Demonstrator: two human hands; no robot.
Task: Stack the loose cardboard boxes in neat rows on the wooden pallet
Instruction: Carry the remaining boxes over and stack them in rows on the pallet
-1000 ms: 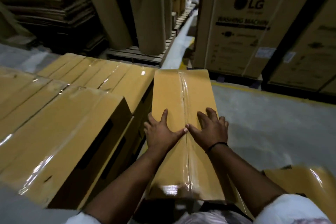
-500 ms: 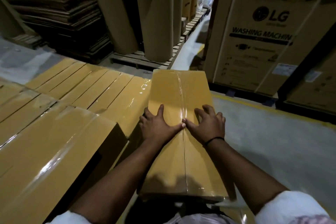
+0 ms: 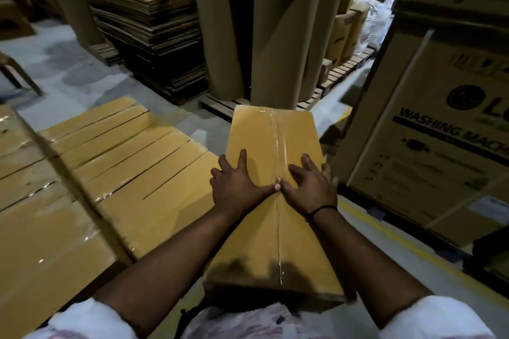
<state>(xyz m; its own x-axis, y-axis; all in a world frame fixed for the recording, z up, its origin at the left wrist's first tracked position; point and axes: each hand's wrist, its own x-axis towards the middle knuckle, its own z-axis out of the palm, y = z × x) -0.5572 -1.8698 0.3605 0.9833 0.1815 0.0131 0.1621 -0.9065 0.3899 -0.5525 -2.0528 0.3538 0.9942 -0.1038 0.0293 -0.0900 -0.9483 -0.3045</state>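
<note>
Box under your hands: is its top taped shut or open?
Shut. The box has glossy clear tape running along its closed centre seam; the left hand and right hand rest on top.

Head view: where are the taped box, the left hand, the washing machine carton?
taped box (image 3: 256, 132): head view, top face.
left hand (image 3: 237, 187): head view, its back.
washing machine carton (image 3: 429, 173): head view, front face.

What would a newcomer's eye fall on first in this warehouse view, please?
Most likely the long yellow box at centre, sealed with clear tape, with the left hand and right hand pressed flat on its top, thumbs meeting. To its left lie rows of matching yellow boxes. At the right edge stands a big brown washing machine carton.
</note>
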